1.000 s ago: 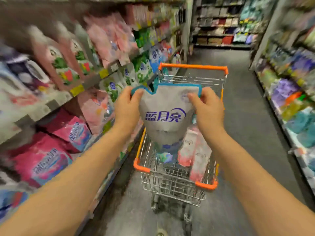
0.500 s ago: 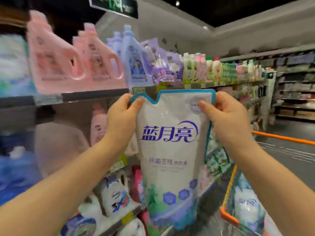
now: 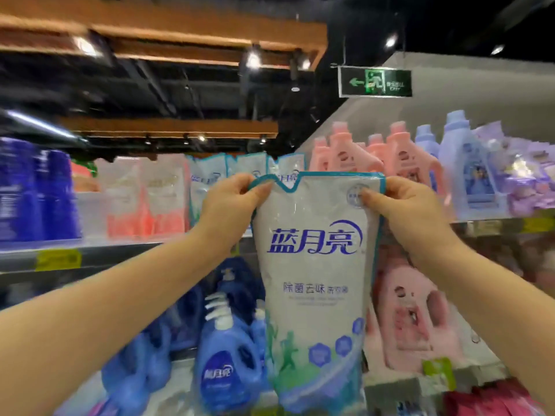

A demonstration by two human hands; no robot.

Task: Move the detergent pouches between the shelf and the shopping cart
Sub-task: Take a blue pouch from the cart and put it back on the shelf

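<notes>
The pouch [image 3: 315,283] is white with a teal border, dark blue lettering, blue hexagons and green running figures low on its front. On the top shelf [image 3: 126,250], grey with yellow price tags, stand deep blue bottles [image 3: 36,193] at the left end, white pouches with coral bottoms [image 3: 144,199], pink jugs [image 3: 399,157] and lilac jugs [image 3: 468,169]. Below sit blue pump bottles [image 3: 225,364] with white caps. The exit sign [image 3: 374,82] is green.

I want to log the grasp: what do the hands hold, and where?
Both hold one detergent pouch: left hand at top left corner, right hand at top right corner.
</notes>
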